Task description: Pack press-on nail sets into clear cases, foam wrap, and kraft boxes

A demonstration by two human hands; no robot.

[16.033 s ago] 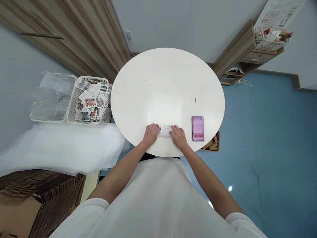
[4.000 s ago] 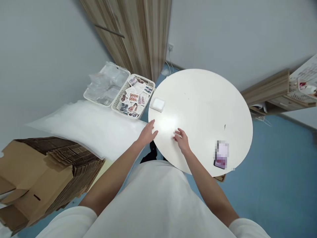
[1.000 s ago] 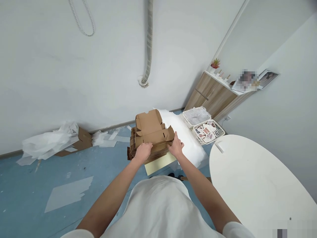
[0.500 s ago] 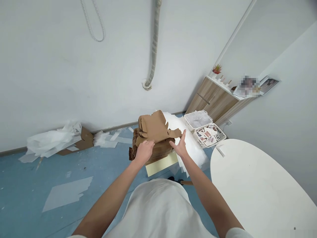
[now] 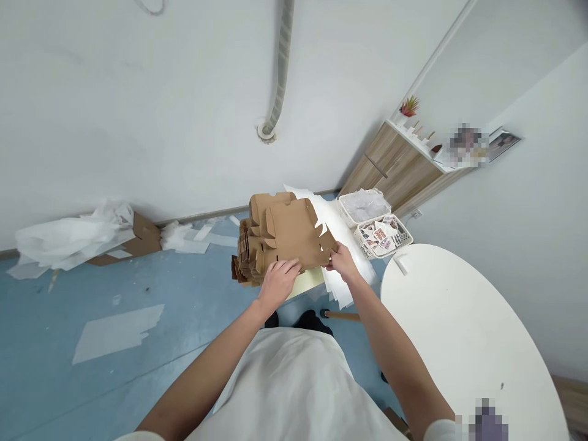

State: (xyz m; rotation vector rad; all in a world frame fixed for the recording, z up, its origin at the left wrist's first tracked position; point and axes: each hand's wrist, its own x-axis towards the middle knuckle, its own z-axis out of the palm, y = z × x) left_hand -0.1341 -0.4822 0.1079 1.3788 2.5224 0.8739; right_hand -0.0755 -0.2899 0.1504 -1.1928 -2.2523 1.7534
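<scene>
An unfolded brown cardboard box (image 5: 294, 229), with cut flaps and slots, lies over a stack of similar flattened boxes (image 5: 248, 245). My left hand (image 5: 278, 282) is at its near edge, fingers over the top of the board and its thumb side hidden. At the right corner, my right hand (image 5: 342, 260) is closed on a flap of the same box, the thumb above and the fingers partly underneath. A pale yellow sheet (image 5: 307, 282) shows below the stack, and white sheets (image 5: 351, 269) spread to its right.
Two white baskets stand beyond the sheets, one with clear plastic bags (image 5: 365, 205), the other with printed cards (image 5: 383, 234). A round white table (image 5: 459, 318) is at right. Wrapping material (image 5: 73, 236) and torn white sheets (image 5: 119, 331) lie on the blue floor.
My right hand, open before, has closed on the box's right flap. My left hand has moved slightly right along the near edge. The top box has shifted right and toward me.
</scene>
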